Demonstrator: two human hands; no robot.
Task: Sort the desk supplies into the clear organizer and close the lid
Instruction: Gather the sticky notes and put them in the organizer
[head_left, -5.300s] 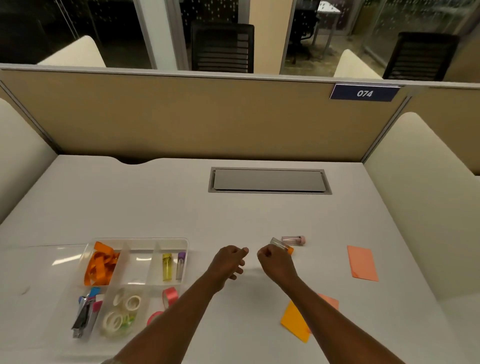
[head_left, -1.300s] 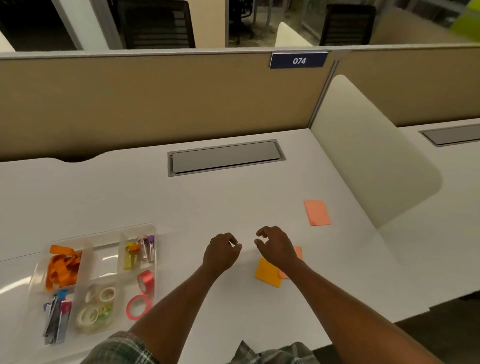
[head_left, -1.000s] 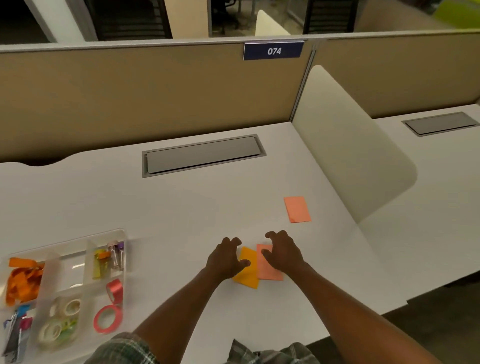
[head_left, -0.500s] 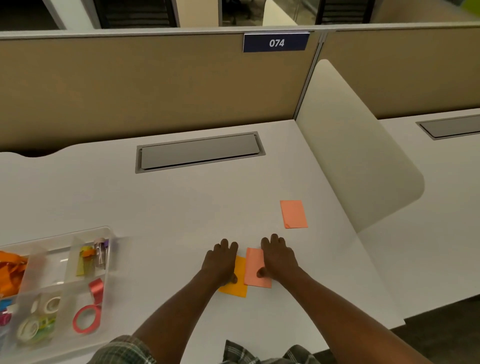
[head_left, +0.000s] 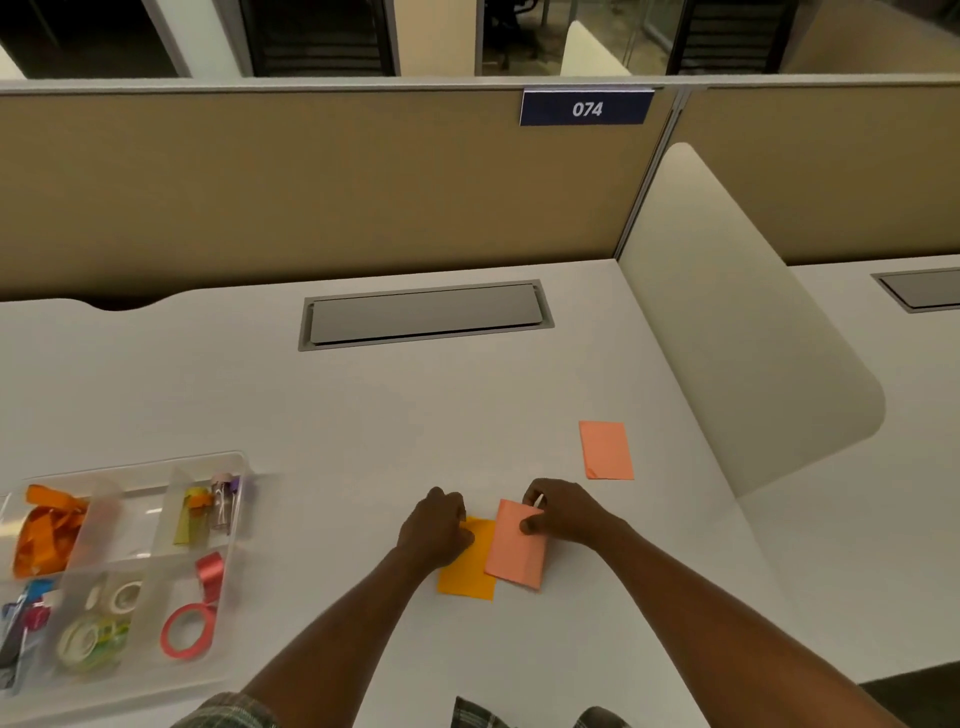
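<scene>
My right hand (head_left: 563, 512) pinches the top edge of a pink sticky-note pad (head_left: 514, 553), lifting that edge off the desk. My left hand (head_left: 434, 530) rests with curled fingers on an orange sticky-note pad (head_left: 467, 571) that lies partly under the pink one. A second pink pad (head_left: 606, 450) lies flat farther right. The clear organizer (head_left: 156, 558) sits at the left, lid open, holding orange ribbon (head_left: 47, 530), small vials (head_left: 223, 501), tape rolls (head_left: 98, 623), red tape (head_left: 189, 623) and staplers (head_left: 21, 634).
A grey cable hatch (head_left: 423, 314) is set in the white desk (head_left: 363, 415). A tan partition (head_left: 311, 182) runs along the back. A cream divider panel (head_left: 727, 338) stands to the right. The desk's front edge is near my body.
My right hand has closed on the pink pad's top edge and raised it, where both hands lay flat on the pads half a second ago. My left fingers have curled on the orange pad.
</scene>
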